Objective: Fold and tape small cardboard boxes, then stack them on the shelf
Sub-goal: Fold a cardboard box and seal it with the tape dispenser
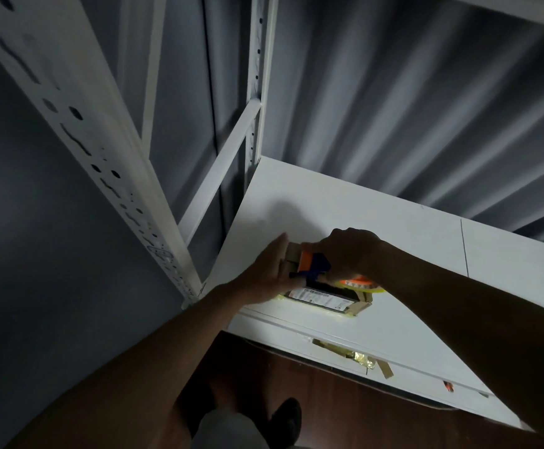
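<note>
Two bare hands are working over a small brown cardboard box [325, 298] that is lying on the white shelf board [377, 215], near its front left corner. The left hand [266, 273] is pressing against the box's left end, fingers straight and flat against the cardboard, thumb side up. The right hand [350, 254] is curling round the handle of an orange and blue plastic tape dispenser [312, 264], gripping it firmly and holding it down on the top of the box; the orange roll of tape [359, 283] is showing just beneath the wrist. A white printed label [317, 298] is facing up on the box's near side, and yellowish tape is edging it. Below the board's front edge, a scrap of crumpled yellow tape and cardboard [351, 354] is sticking out. White perforated metal shelf uprights [79, 124] are rising at the left, in front of a grey corrugated wall [410, 108].
</note>
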